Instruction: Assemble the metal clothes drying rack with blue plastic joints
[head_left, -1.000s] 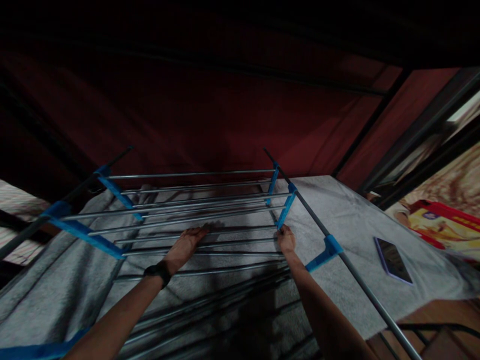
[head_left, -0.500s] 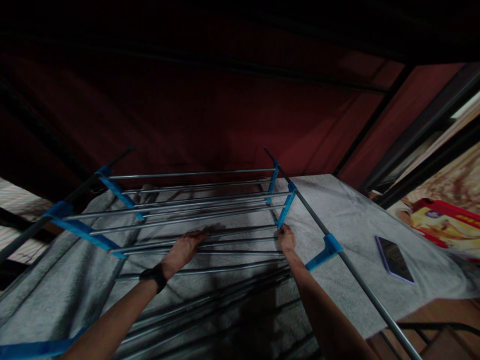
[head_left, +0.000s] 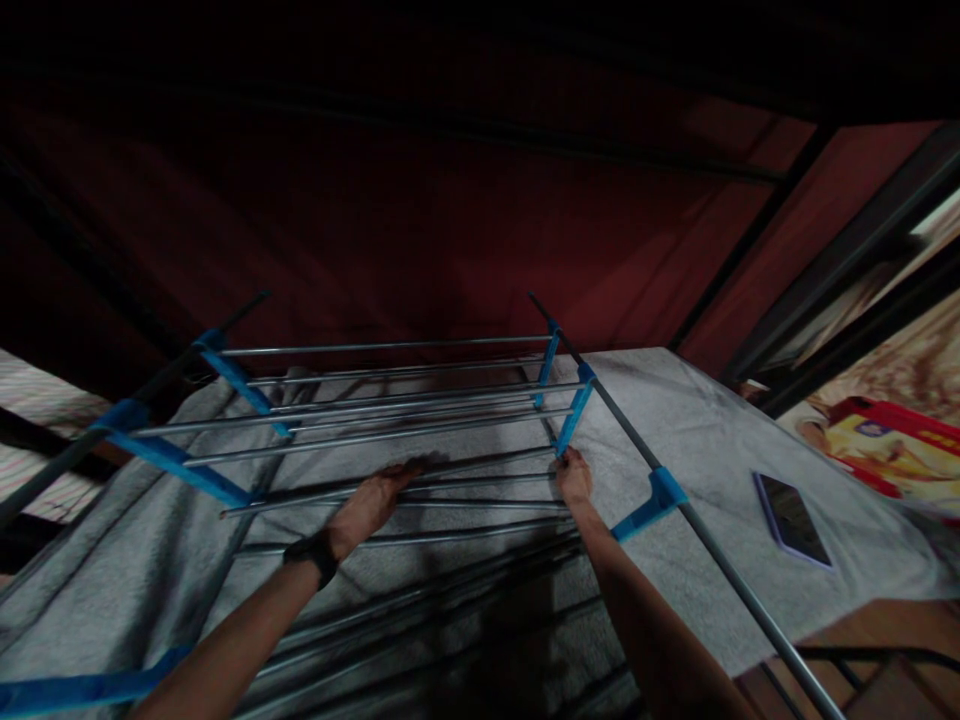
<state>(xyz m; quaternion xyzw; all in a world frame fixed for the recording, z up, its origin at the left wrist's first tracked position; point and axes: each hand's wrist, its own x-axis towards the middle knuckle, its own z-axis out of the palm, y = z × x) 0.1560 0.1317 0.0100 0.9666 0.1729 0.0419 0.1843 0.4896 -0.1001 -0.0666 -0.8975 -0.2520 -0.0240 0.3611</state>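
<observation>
A metal rack (head_left: 390,405) with grey rods and blue plastic brackets stands on a grey cloth (head_left: 675,420). My left hand (head_left: 373,501), with a black band at the wrist, lies over the rods near the middle of a shelf, fingers curled on a rod. My right hand (head_left: 574,477) is closed on the lower end of a blue bracket (head_left: 571,420) at the shelf's right side. Another blue bracket (head_left: 651,503) sits on the long right-hand pole, just right of my right forearm.
A phone (head_left: 792,518) lies face up on the grey cloth at the right. A red and yellow printed box (head_left: 892,450) is beyond it at the far right. A dark red curtain (head_left: 420,230) hangs behind the rack. Dark metal frame bars (head_left: 840,270) run at the upper right.
The rod ends at the left of the shelf under my left hand have come away from the left blue bracket and shifted slightly. Both hands stay almost in place.
</observation>
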